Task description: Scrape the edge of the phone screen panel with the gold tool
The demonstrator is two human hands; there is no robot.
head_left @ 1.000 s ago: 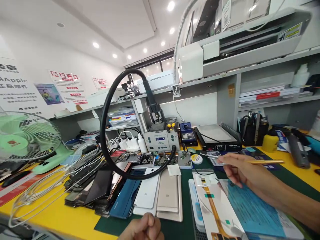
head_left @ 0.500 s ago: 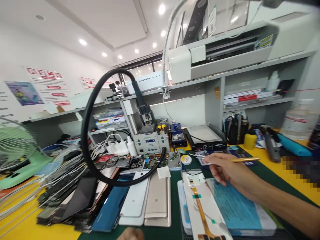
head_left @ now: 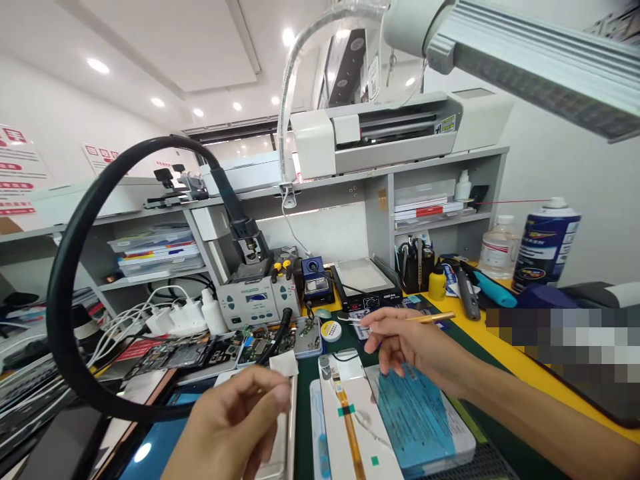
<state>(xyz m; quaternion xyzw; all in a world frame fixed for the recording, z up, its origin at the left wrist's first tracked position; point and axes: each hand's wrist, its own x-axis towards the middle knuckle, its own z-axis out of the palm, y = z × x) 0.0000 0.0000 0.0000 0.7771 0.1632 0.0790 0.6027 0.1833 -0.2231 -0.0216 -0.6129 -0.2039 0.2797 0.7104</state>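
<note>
My right hand (head_left: pixel 407 347) holds gold tweezers (head_left: pixel 430 318) with the tips pointing left, above the far end of an opened phone. That phone (head_left: pixel 350 427) lies on the green mat, showing an orange flex cable (head_left: pixel 346 420) and a blue-covered battery (head_left: pixel 413 420). My left hand (head_left: pixel 235 423) is raised in front of the stacked phone back covers, fingers loosely curled with thumb near forefinger; nothing shows in it. A small white square pad (head_left: pixel 284 363) lies just beyond its fingertips.
A black hot-air hose (head_left: pixel 65 293) loops from the rework station (head_left: pixel 257 300) over the left of the bench. Circuit boards (head_left: pixel 210 350), a solder tin (head_left: pixel 331 330), a hot plate (head_left: pixel 365 280), a blue spray can (head_left: pixel 547 243) and a lamp bar (head_left: pixel 525 60) overhead surround the mat.
The view has swung to the right. My left hand has risen from the bottom edge into the middle of the view. My right hand still holds the tweezers over the phone.
</note>
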